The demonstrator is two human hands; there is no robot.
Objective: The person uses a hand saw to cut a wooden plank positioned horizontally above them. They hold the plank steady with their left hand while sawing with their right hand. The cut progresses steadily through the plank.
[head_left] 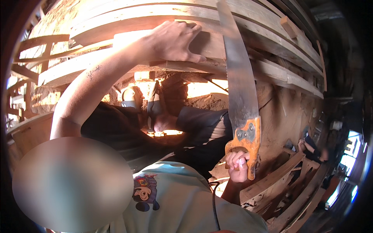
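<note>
My right hand (237, 165) is wrapped round the orange-brown wooden handle of a hand saw (241, 77). The saw's long, dark metal blade points away from me, its toothed edge on the left side. The blade crosses over a wooden board (211, 46) at its right end; whether the teeth touch the wood I cannot tell. To the left of the blade, my left hand (173, 40) grips the board from above. Its thumb is spread along the near side, and the fingers bend toward the far side, with their tips partly hidden.
Long planks (279, 72) run side to side under and beyond the board. A small wood block (288, 27) rests on the far planks. Timber framing (272, 178) stands at lower right, with another person (311, 145) beyond it. My legs are below the planks, above bare earth.
</note>
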